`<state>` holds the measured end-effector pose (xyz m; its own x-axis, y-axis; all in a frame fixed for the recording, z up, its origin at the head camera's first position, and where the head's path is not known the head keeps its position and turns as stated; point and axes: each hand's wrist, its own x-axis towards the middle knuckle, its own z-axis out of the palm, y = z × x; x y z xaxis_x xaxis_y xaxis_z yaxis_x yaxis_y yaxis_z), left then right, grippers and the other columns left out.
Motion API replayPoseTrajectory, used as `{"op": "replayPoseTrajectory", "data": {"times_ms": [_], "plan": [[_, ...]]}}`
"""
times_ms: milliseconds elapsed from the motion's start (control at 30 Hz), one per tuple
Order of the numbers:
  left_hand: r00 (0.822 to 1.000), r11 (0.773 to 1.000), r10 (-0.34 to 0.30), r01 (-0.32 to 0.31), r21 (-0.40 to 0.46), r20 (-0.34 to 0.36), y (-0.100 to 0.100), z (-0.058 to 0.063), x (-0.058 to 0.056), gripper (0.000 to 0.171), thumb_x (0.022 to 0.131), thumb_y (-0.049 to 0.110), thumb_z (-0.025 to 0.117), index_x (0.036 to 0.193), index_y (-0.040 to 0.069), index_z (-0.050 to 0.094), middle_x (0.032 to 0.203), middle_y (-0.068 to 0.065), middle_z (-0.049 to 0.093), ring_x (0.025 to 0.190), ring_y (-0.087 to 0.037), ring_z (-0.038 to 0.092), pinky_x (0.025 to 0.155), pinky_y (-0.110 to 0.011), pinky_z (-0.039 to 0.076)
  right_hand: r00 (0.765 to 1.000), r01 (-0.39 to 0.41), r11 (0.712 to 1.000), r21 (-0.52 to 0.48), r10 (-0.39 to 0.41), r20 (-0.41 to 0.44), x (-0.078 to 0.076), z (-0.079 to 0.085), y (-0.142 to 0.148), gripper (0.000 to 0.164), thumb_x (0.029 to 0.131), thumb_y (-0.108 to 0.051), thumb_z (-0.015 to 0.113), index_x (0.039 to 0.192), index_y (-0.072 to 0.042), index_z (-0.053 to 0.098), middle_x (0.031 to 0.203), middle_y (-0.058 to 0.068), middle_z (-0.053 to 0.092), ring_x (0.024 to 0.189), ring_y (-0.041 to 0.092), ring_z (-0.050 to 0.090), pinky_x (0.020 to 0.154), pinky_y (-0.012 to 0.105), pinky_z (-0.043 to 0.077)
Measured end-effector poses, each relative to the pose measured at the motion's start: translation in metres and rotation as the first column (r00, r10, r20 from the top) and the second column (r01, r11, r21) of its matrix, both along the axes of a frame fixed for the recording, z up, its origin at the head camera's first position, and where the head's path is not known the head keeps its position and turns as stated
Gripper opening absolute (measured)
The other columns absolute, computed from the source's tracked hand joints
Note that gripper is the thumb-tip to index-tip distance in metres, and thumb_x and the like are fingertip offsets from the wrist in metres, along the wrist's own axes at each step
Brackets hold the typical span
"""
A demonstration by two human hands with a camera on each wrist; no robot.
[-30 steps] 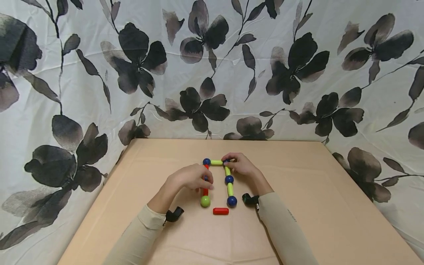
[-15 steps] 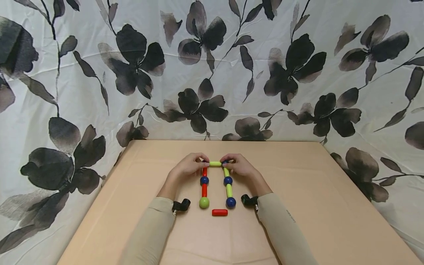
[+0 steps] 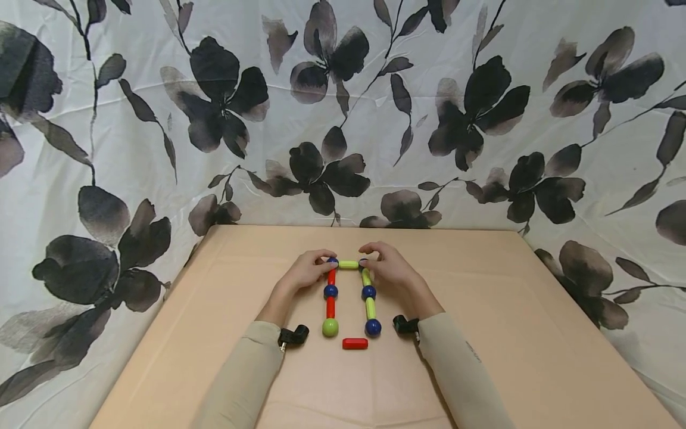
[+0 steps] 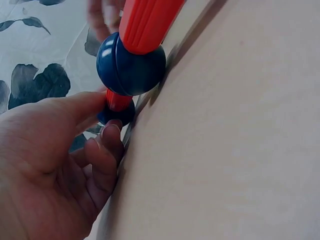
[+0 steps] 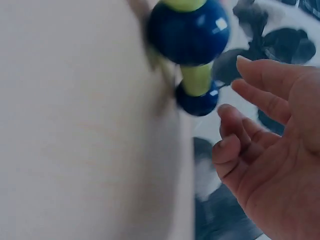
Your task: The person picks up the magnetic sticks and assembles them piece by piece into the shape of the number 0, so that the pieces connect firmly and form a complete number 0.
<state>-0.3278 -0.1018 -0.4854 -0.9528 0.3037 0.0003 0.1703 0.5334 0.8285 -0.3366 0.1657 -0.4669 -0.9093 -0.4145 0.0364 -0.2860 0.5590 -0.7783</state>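
Observation:
Rods and balls of a toy building set form a three-sided frame on the table. My left hand (image 3: 305,271) pinches the blue ball (image 3: 332,261) at its far left corner. Close to the far right blue ball (image 5: 199,104), the fingers of my right hand (image 5: 280,130) are spread and stand apart from it. A yellow-green rod (image 3: 348,264) joins these two corners. Down the left side run red rods (image 3: 330,307) and a middle blue ball (image 4: 132,67), ending in a green ball (image 3: 330,328). Yellow-green rods (image 3: 370,308) line the right side, which ends in a blue ball (image 3: 373,327).
A loose red rod (image 3: 355,344) lies just in front of the frame's near end. The tan table (image 3: 482,357) reaches back to a white cloth (image 3: 396,119) with dark flowers. Each wrist wears a small black camera (image 3: 293,335).
My left hand has gone from the middle of the red side to the far left blue ball. The right hand's fingers have come off the far right ball.

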Motion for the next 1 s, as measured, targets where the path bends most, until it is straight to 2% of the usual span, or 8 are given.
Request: {"op": "replayPoseTrajectory", "data": {"times_ms": [133,233,367,500,567,700,800,1000], "plan": [[1.000,1.000,0.002,-0.002,0.012,0.017,-0.001,-0.004,-0.001,0.038,0.102,0.032,0.069,0.135,0.014,0.068,0.087,-0.006,0.065,0.065,-0.017,0.059,0.057,-0.027,0.045,0.994,-0.075,0.992,0.103,0.083,-0.070,0.012,0.019,-0.004,0.029,0.098,-0.022,0.074,0.123,-0.008,0.072,0.115,0.008,0.069,0.096,0.027,0.057,0.084,0.037,0.049],[0.999,1.000,0.001,-0.002,0.029,0.035,-0.002,-0.003,-0.001,0.040,0.101,0.032,0.069,0.137,0.014,0.067,0.088,-0.007,0.064,0.063,-0.017,0.058,0.055,-0.026,0.045,0.970,-0.234,0.956,0.180,0.241,-0.021,0.023,0.035,-0.008,0.019,0.094,-0.018,0.077,0.110,-0.008,0.075,0.096,0.000,0.070,0.093,0.026,0.059,0.083,0.036,0.050],[0.999,0.999,0.001,-0.003,0.037,0.049,-0.002,0.001,0.000,0.040,0.102,0.031,0.069,0.137,0.014,0.066,0.086,-0.007,0.063,0.060,-0.017,0.055,0.050,-0.026,0.043,0.874,-0.487,0.838,0.248,0.462,0.152,0.048,0.050,-0.020,0.012,0.090,-0.018,0.083,0.099,-0.012,0.076,0.085,-0.006,0.070,0.083,0.017,0.061,0.075,0.029,0.050],[0.999,1.000,0.006,-0.007,0.027,0.048,-0.001,0.000,-0.001,0.039,0.102,0.032,0.068,0.137,0.015,0.066,0.085,-0.006,0.062,0.057,-0.016,0.053,0.048,-0.026,0.042,0.793,-0.610,0.709,0.355,0.549,0.265,0.077,0.055,-0.041,0.018,0.083,-0.030,0.090,0.090,-0.019,0.076,0.080,-0.010,0.070,0.074,0.007,0.062,0.070,0.024,0.051],[0.999,1.000,0.007,-0.009,0.027,0.048,-0.001,-0.001,-0.001,0.039,0.102,0.032,0.069,0.137,0.016,0.066,0.085,-0.006,0.062,0.057,-0.016,0.053,0.047,-0.026,0.042,0.792,-0.606,0.657,0.447,0.548,0.269,0.088,0.055,-0.051,0.023,0.079,-0.036,0.092,0.086,-0.022,0.075,0.077,-0.013,0.068,0.072,0.005,0.061,0.067,0.023,0.050],[0.999,0.999,0.004,-0.006,0.036,0.050,-0.001,-0.002,-0.002,0.039,0.101,0.032,0.069,0.137,0.016,0.067,0.084,-0.005,0.062,0.055,-0.015,0.053,0.046,-0.026,0.042,0.830,-0.533,0.587,0.609,0.502,0.243,0.099,0.050,-0.063,0.029,0.074,-0.042,0.095,0.075,-0.026,0.071,0.069,-0.014,0.064,0.068,0.005,0.057,0.062,0.023,0.046],[0.998,0.999,0.003,-0.005,0.043,0.056,-0.002,-0.003,-0.002,0.038,0.101,0.032,0.070,0.136,0.017,0.067,0.084,-0.005,0.062,0.056,-0.016,0.053,0.046,-0.026,0.042,0.844,-0.508,0.575,0.641,0.480,0.239,0.099,0.046,-0.065,0.028,0.076,-0.039,0.094,0.072,-0.027,0.069,0.068,-0.014,0.063,0.067,0.005,0.056,0.061,0.023,0.045],[0.999,0.999,0.002,-0.004,0.042,0.054,-0.002,-0.005,-0.002,0.038,0.101,0.031,0.070,0.136,0.018,0.067,0.083,-0.005,0.063,0.056,-0.016,0.053,0.047,-0.026,0.042,0.836,-0.540,0.663,0.519,0.497,0.234,0.087,0.046,-0.059,0.018,0.085,-0.024,0.087,0.078,-0.023,0.071,0.068,-0.011,0.061,0.063,0.005,0.053,0.059,0.022,0.042]]}}
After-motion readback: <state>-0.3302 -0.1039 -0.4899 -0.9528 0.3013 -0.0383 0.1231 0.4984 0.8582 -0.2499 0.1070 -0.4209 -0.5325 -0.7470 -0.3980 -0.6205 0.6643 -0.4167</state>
